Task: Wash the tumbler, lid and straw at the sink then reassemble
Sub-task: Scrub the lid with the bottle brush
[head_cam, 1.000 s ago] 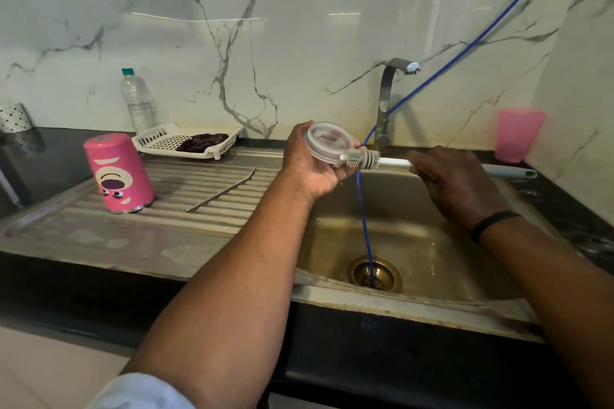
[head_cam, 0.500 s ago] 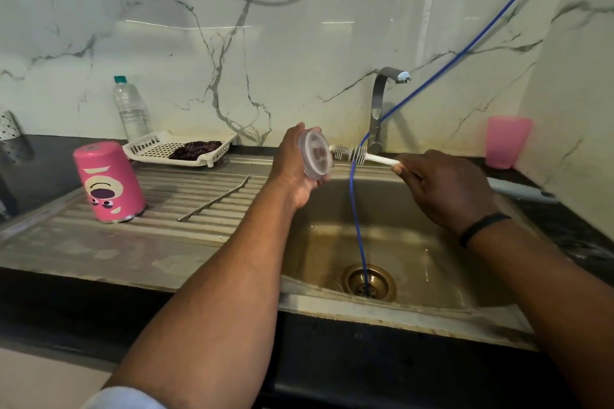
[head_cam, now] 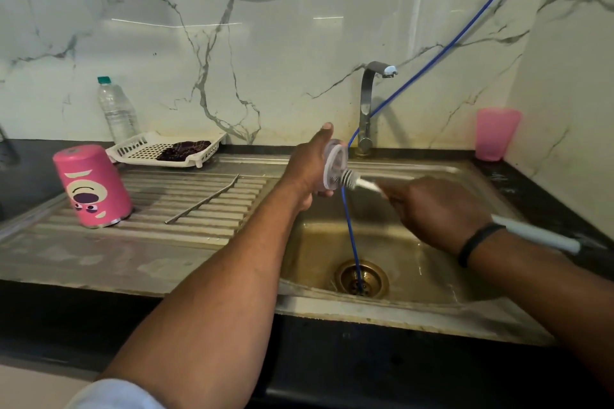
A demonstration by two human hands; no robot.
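Over stainless steel sink basin (head_cam: 415, 262) against marble-veined wall: clear round plastic lid (head_cam: 334, 167) gripped on edge in left hand (head_cam: 307, 171), white-handled bottle brush (head_cam: 352, 180) clenched in right hand (head_cam: 438, 209), bristles touching lid; slippage into basin likely if wet.

I am standing in a home kitchen, at a stainless steel sink (head_cam: 471, 196) with a ribbed draining board (head_cam: 186, 206) set into a black stone worktop (head_cam: 30, 169), a bent chrome tap (head_cam: 367, 103) behind it, white grey-veined marble wall panels (head_cam: 282, 53), and a white plastic slotted tray (head_cam: 149, 151).
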